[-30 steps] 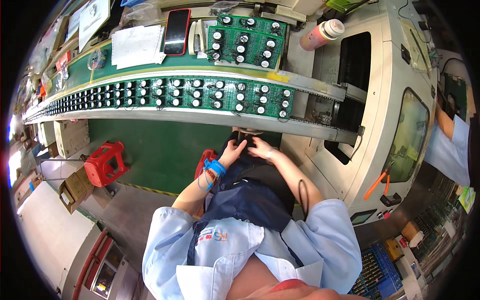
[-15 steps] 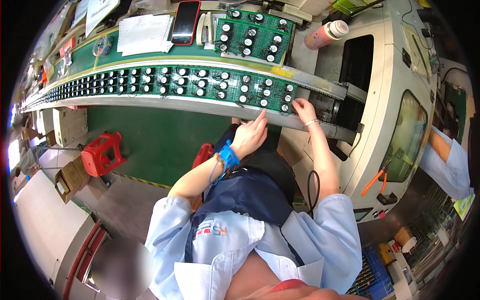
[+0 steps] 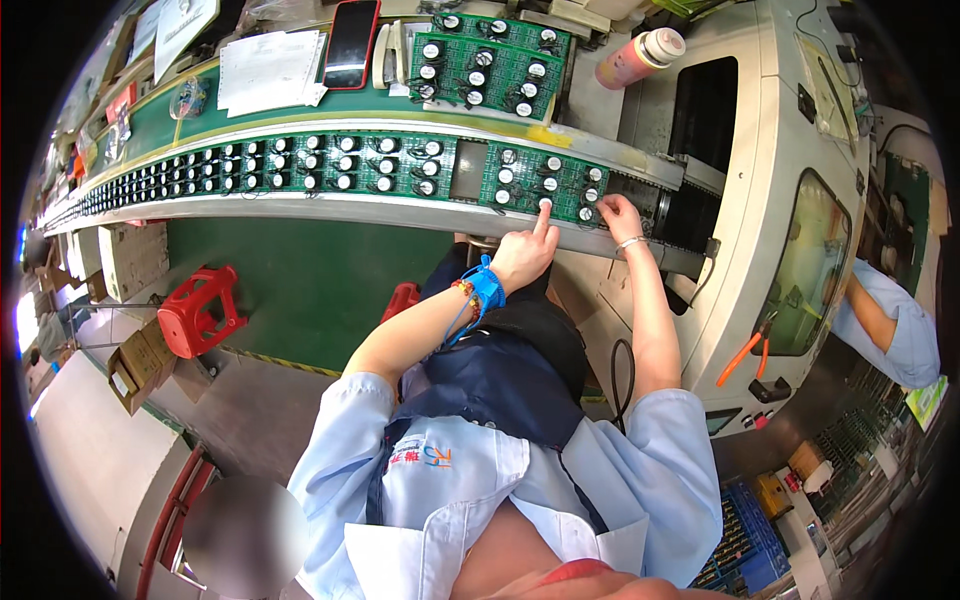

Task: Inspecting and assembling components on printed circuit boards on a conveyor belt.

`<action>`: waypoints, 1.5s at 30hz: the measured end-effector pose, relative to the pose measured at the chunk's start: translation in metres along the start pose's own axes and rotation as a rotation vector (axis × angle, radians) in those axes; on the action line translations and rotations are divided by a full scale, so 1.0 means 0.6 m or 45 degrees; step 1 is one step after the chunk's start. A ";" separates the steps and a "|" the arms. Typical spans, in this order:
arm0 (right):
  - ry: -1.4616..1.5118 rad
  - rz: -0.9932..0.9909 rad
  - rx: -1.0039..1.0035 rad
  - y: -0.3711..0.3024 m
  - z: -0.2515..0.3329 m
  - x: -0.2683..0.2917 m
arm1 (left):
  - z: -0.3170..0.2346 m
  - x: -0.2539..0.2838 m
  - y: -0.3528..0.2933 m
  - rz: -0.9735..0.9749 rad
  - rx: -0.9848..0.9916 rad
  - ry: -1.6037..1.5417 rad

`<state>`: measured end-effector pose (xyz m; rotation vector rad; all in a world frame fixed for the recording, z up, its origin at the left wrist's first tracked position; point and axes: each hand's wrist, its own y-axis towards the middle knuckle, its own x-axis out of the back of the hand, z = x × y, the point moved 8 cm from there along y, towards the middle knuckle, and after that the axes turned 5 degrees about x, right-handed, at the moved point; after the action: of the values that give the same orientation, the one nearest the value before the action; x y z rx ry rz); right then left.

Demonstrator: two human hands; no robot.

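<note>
A green circuit board (image 3: 520, 180) with several round white-topped black parts lies at the right end of a long conveyor rail. My left hand (image 3: 527, 255) reaches it from the near side, index finger stretched out onto a round part at the front edge, other fingers loosely curled. At the board's near right corner, the thumb and fingers of my right hand (image 3: 620, 217) close on the edge; the exact contact is small and partly hidden. Left of this board is a gap, then a row of similar circuit boards (image 3: 365, 165) running far left.
Behind the rail lie more circuit boards (image 3: 487, 65), a phone (image 3: 351, 45), paper sheets (image 3: 268, 70) and a pink bottle (image 3: 640, 58). A pale machine (image 3: 760, 200) stands at the right, orange-handled pliers (image 3: 745, 355) on it. A red stool (image 3: 200, 310) is at left.
The end board has slid right along the rail, away from the row, and a gap has opened behind it. Both hands have moved right with it.
</note>
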<state>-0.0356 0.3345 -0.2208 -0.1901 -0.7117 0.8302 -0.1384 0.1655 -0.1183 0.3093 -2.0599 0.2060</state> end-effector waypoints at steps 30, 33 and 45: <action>-0.500 -0.115 0.699 -0.038 0.218 0.024 | 0.014 0.058 0.094 -0.083 0.116 0.027; -0.554 -0.093 0.673 -0.039 0.214 0.020 | 0.027 0.053 0.108 -0.047 0.163 0.007; -0.665 -0.023 0.795 -0.025 0.322 -0.005 | 0.036 0.118 0.094 -0.217 0.096 -0.184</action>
<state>-0.1526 0.3002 -0.0703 0.6140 -0.8982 1.0591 -0.2065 0.2040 -0.0678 0.5578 -2.1576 0.1610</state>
